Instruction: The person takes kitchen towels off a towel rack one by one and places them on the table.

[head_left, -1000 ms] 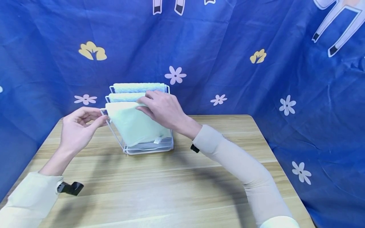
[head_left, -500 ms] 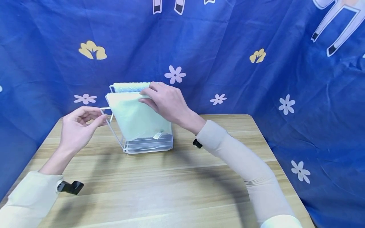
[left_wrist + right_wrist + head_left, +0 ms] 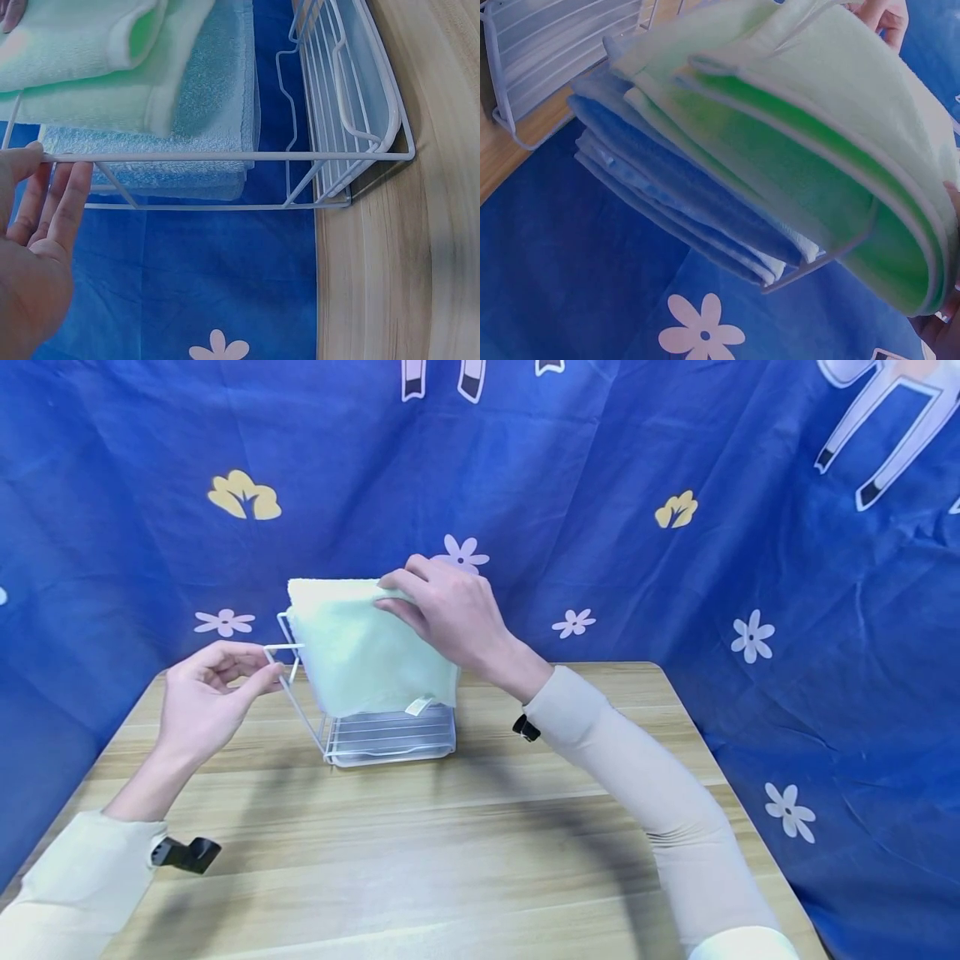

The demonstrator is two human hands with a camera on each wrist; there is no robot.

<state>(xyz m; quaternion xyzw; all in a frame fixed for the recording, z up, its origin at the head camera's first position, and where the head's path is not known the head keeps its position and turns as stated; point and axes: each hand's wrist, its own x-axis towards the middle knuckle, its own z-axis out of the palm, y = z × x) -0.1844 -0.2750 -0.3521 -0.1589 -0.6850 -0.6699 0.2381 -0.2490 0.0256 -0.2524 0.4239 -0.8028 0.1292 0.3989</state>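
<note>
My left hand [image 3: 206, 697] pinches the upper front corner of a white wire rack [image 3: 393, 739] between thumb and fingertips. At the top edge of a pale green towel [image 3: 367, 652], my right hand [image 3: 453, 610] pinches the cloth between thumb and fingers. The towel hangs in folded layers, with a small white tag at its lower edge. Folded blue towels [image 3: 210, 112] hang in the rack behind it; the head view has them hidden by the green one. In the right wrist view, the blue towels' folded layers [image 3: 682, 180] lie close beside the green cloth.
The rack stands on a wood-grain table [image 3: 450, 860], toward its back left. A blue curtain [image 3: 555, 510] with printed flowers hangs right behind and along both sides. A pale tray [image 3: 360, 67] sits in the rack's base.
My right hand has lifted the green towel up and backward from the rack's front bar, so it now covers the blue towels in the head view. My left hand has stayed on the rack.
</note>
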